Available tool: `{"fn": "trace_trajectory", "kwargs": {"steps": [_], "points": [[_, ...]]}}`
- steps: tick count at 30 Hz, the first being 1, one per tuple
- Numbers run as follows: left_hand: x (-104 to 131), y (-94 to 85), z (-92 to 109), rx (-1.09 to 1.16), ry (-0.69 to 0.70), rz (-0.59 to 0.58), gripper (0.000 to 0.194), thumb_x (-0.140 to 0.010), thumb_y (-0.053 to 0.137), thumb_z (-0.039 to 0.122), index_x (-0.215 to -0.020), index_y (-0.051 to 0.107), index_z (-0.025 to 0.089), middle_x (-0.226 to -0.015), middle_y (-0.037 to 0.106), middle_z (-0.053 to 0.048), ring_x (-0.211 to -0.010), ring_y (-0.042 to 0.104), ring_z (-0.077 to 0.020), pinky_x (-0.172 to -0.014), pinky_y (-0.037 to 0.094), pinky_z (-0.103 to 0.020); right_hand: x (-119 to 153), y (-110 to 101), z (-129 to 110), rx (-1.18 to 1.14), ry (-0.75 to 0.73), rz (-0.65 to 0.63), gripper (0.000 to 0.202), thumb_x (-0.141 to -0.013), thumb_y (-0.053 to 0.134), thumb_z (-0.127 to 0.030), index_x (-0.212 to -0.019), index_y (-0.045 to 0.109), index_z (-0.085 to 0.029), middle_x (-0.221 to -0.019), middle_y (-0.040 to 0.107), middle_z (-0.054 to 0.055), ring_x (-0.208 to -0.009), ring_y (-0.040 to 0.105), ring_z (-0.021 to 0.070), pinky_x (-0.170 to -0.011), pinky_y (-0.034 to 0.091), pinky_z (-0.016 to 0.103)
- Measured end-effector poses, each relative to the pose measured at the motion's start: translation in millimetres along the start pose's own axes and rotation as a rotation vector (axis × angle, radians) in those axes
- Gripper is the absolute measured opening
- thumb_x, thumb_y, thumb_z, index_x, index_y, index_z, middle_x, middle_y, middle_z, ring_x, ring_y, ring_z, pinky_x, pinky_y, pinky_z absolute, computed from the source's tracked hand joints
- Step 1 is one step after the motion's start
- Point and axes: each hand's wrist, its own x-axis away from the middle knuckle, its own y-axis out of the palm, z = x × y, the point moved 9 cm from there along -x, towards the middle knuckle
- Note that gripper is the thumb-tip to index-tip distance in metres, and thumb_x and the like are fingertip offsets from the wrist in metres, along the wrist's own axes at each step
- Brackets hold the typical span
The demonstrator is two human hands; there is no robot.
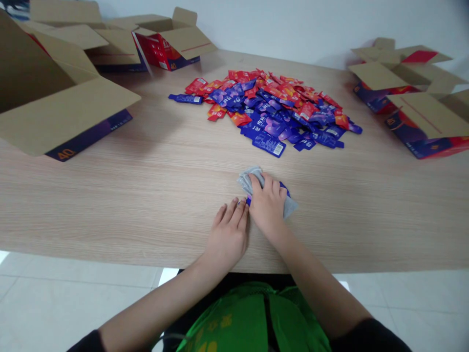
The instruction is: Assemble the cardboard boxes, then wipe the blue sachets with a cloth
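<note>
My right hand (268,198) is closed over a crumpled grey cloth (251,179), which it presses onto a purple-blue sachet (284,187) lying on the table. Most of that sachet is hidden by the hand and cloth; only bits of its edges show. Beside it, my left hand (229,230) lies flat with fingers stretched out, the fingertips touching the sachet's near left end. Farther back spreads a heap of blue sachets (269,144) and red sachets (240,76), several of them overlapping. One blue sachet (187,99) sticks out at the heap's left.
Open cardboard boxes stand at both sides: a large box (88,128) at left, a red-and-blue box (157,51) behind it, and others such as the box (421,139) at right. The wooden table (110,210) ends just before my body, and a wall (293,29) rises behind.
</note>
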Motion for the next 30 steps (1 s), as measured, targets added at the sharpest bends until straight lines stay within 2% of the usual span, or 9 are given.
{"fn": "trace_trajectory", "kwargs": {"steps": [9,12,17,22,24,26,30], "points": [[1.3,1.0,-1.1,0.008,-0.005,0.01,0.053,-0.094,0.043,0.015,-0.144,0.057,0.004,-0.155,0.05,-0.015,-0.143,0.049,-0.0339,-0.114,0.044,-0.05,2.9,-5.1,19.9,0.077,0.058,0.057,0.049,-0.094,0.05,-0.019,-0.142,0.056,-0.024,-0.143,0.056,0.018,-0.111,0.052,0.0343,-0.087,0.036,0.047],[1.0,1.0,-1.2,0.019,-0.006,-0.007,0.054,-0.093,0.044,0.015,-0.145,0.056,0.003,-0.156,0.048,-0.015,-0.143,0.048,-0.0343,-0.114,0.043,-0.051,3.2,-8.1,37.3,0.081,0.124,0.046,0.051,-0.093,0.049,-0.016,-0.142,0.055,-0.023,-0.142,0.055,0.018,-0.115,0.052,0.035,-0.087,0.037,0.047],[0.9,2.4,-2.0,0.037,-0.003,-0.018,0.056,-0.091,0.045,0.014,-0.146,0.054,0.003,-0.156,0.048,-0.015,-0.144,0.047,-0.0354,-0.115,0.042,-0.051,6.1,-5.7,79.4,0.064,0.259,-0.026,0.053,-0.091,0.053,-0.019,-0.144,0.053,-0.022,-0.14,0.055,0.019,-0.121,0.051,0.037,-0.09,0.04,0.048],[2.0,4.6,-2.5,0.037,0.001,-0.018,0.057,-0.091,0.045,0.013,-0.146,0.054,0.004,-0.156,0.047,-0.015,-0.145,0.046,-0.0345,-0.116,0.041,-0.05,5.7,-14.5,102.1,-0.053,0.307,-0.008,0.05,-0.093,0.041,-0.016,-0.141,0.054,-0.019,-0.135,0.056,0.019,-0.121,0.051,0.0356,-0.092,0.041,0.049],[2.3,3.7,-2.4,0.028,0.006,-0.014,0.057,-0.091,0.045,0.015,-0.146,0.054,0.004,-0.157,0.046,-0.015,-0.145,0.046,-0.0344,-0.116,0.041,-0.05,6.0,-24.8,95.7,-0.109,0.299,0.055,0.049,-0.094,0.039,-0.015,-0.139,0.055,-0.018,-0.134,0.056,0.018,-0.12,0.051,0.0343,-0.093,0.041,0.049],[2.4,2.3,-2.1,0.017,0.013,-0.006,0.056,-0.092,0.045,0.016,-0.146,0.054,0.004,-0.158,0.045,-0.015,-0.145,0.046,-0.0348,-0.116,0.041,-0.05,7.6,-32.2,76.2,-0.152,0.225,0.099,0.048,-0.094,0.039,-0.015,-0.139,0.055,-0.018,-0.135,0.056,0.018,-0.121,0.05,0.033,-0.095,0.041,0.047],[2.2,2.5,-1.4,-0.005,0.016,-0.002,0.053,-0.094,0.044,0.015,-0.144,0.056,0.003,-0.157,0.047,-0.015,-0.144,0.047,-0.0351,-0.115,0.041,-0.05,15.5,-22.3,26.6,-0.132,-0.002,0.031,0.047,-0.094,0.043,-0.013,-0.138,0.057,-0.022,-0.139,0.056,0.016,-0.121,0.05,0.0308,-0.097,0.039,0.044]]}}
